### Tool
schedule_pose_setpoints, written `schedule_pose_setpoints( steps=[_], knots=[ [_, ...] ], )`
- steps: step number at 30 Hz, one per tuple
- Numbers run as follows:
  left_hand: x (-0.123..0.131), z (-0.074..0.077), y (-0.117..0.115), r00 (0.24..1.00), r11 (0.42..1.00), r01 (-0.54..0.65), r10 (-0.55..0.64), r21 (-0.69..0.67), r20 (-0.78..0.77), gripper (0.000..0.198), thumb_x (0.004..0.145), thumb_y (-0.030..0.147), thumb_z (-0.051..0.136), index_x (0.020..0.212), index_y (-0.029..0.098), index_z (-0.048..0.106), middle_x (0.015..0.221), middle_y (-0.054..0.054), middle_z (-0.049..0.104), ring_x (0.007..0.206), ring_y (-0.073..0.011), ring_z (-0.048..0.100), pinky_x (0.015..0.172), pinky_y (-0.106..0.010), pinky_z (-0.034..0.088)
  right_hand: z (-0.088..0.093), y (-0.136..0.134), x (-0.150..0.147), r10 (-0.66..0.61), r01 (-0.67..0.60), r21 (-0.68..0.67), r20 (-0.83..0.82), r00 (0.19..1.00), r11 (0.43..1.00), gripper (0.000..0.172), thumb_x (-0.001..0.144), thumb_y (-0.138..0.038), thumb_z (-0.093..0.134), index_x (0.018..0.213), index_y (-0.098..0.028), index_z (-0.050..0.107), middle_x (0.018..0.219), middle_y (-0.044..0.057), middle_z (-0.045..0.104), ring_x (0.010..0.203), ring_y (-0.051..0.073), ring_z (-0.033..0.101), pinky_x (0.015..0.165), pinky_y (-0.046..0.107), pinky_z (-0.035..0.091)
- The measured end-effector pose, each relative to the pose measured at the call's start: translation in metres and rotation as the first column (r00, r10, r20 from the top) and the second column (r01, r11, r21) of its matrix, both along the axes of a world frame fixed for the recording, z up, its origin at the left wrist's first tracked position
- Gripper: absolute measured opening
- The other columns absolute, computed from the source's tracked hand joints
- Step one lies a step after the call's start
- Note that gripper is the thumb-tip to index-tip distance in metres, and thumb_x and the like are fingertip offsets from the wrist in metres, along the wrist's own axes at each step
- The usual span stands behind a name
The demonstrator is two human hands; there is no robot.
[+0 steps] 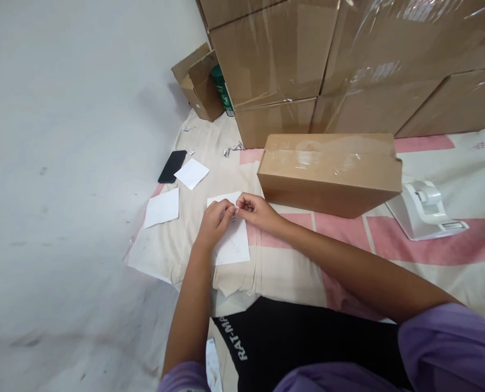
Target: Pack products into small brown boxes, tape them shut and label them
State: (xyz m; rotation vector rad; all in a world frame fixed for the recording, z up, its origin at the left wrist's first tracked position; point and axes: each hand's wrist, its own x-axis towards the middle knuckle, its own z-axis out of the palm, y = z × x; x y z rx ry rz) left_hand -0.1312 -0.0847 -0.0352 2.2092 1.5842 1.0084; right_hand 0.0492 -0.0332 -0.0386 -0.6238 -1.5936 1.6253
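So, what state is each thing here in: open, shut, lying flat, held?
Long brown cardboard box: taped shut, lying flat.
Small brown cardboard box by the wall: flaps open.
Black phone: screen dark, lying flat.
White paper sheet: flat on the cloth, under the hands.
Left hand: fingertips pinched over the sheet.
Right hand: likewise pinched; what they pinch is too small to tell.
White plastic device: lid down.

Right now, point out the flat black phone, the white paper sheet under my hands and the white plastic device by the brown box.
flat black phone point(172, 166), head view, middle of its face.
white paper sheet point(236, 247), head view, bare lower part.
white plastic device point(419, 215), head view, middle of its body.
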Motion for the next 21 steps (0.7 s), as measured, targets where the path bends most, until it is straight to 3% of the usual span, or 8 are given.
schedule_pose_setpoints(
  steps=[7, 21],
  knots=[
    [0.0015, 0.0038, -0.0032, 0.997, 0.994, 0.016, -0.008, -0.104, 0.074, 0.029, 0.106, 0.040, 0.044, 0.086, 0.022, 0.056, 0.082, -0.002, 0.064, 0.080, -0.0194, 0.057, 0.078, -0.034, 0.042, 0.0003, 0.0006, 0.0013, 0.016, -0.017, -0.045, -0.023, 1.000, 0.999, 0.022, 0.081, -0.036, 0.066, 0.077, -0.021, 0.050, 0.074, -0.005, 0.049, 0.070, 0.012, 0.046, 0.069, 0.029, 0.036],
    [0.0010, 0.0005, -0.0021, 0.987, 0.988, 0.048, -0.024, -0.147, 0.156, 0.025, 0.105, 0.035, 0.045, 0.086, 0.021, 0.054, 0.081, -0.002, 0.062, 0.077, -0.0183, 0.055, 0.074, -0.032, 0.041, 0.0014, 0.0002, 0.0016, 0.028, -0.031, -0.069, -0.052, 0.998, 0.997, 0.031, 0.077, -0.042, 0.076, 0.078, -0.020, 0.054, 0.073, -0.004, 0.052, 0.070, 0.012, 0.048, 0.068, 0.028, 0.038]
  ],
)
